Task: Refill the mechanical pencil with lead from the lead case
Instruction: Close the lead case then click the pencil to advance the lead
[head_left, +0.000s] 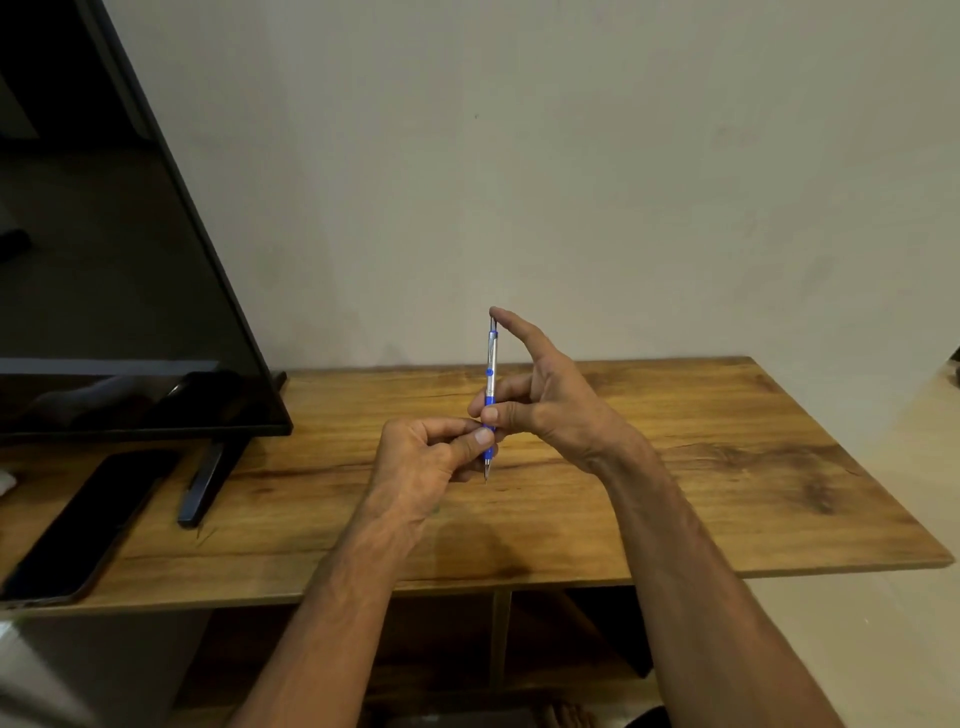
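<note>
A silver and blue mechanical pencil (491, 364) stands upright above the wooden table (675, 467), tip pointing down. My left hand (431, 462) pinches its blue grip near the tip between thumb and fingers. My right hand (550, 400) holds the barrel with thumb and curled fingers, while its index finger stretches up and rests on the pencil's top end. No lead case is visible in this view.
A dark flat screen (119, 260) on a stand (205, 483) fills the left side. A black phone (88, 525) lies flat on the table's left front. A plain wall rises behind the table. An open shelf sits below the tabletop.
</note>
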